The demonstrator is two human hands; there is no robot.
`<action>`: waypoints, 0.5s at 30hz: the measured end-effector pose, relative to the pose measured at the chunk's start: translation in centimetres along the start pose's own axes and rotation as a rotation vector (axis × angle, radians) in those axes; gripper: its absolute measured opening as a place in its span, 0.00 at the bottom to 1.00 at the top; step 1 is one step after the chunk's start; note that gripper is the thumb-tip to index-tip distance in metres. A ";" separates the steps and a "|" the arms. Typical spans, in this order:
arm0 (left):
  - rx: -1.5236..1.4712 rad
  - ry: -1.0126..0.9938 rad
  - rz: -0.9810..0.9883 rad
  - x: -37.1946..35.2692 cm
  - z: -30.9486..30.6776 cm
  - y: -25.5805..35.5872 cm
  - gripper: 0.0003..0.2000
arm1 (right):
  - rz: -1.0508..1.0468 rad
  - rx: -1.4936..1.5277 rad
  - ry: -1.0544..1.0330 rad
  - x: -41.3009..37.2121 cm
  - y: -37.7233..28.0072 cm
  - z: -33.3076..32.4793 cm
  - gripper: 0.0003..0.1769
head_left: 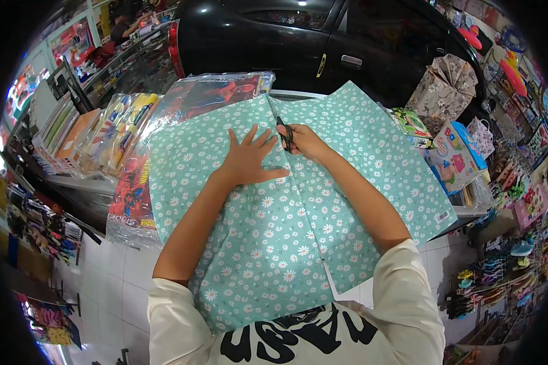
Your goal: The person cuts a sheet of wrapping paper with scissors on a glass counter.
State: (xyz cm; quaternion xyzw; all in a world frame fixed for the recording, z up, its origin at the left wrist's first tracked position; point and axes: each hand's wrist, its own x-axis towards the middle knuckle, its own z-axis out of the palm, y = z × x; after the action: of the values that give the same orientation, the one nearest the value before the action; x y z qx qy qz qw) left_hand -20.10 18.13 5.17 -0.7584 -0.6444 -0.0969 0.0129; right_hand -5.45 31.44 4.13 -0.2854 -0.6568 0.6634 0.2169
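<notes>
A large sheet of mint-green wrapping paper (262, 231) with white daisies is spread in front of me. My left hand (248, 159) lies flat on it, fingers spread, just left of a long slit running up the sheet. Black-handled scissors (279, 125) are gripped in my right hand (307, 143), with the blades pointing away from me at the upper end of the slit. Toward my body the slit's edges part slightly. A barcode label (442, 216) shows at the paper's right corner.
Beneath the paper's left side are plastic-wrapped Spider-Man packages (134, 188). Rolled items in clear plastic (119, 128) lie farther left. At right stand a floral gift bag (447, 91) and a baby-themed box (456, 155). A black car (256, 48) is behind; crowded shop racks flank both sides.
</notes>
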 end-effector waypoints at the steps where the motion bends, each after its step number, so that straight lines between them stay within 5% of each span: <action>1: 0.000 -0.004 -0.001 0.0 -0.1 0.0 0.50 | 0.004 -0.009 -0.015 0.1 -0.1 -0.1 0.20; 15: 0.000 -0.004 -0.002 -0.3 -0.1 -0.1 0.50 | 0.039 -0.077 -0.013 0.8 -1.3 0.0 0.22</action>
State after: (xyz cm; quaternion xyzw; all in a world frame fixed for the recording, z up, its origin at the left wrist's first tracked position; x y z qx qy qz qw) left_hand -20.27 17.83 5.21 -0.7580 -0.6451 -0.0955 0.0114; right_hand -6.19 32.00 5.31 -0.3021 -0.6777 0.6434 0.1885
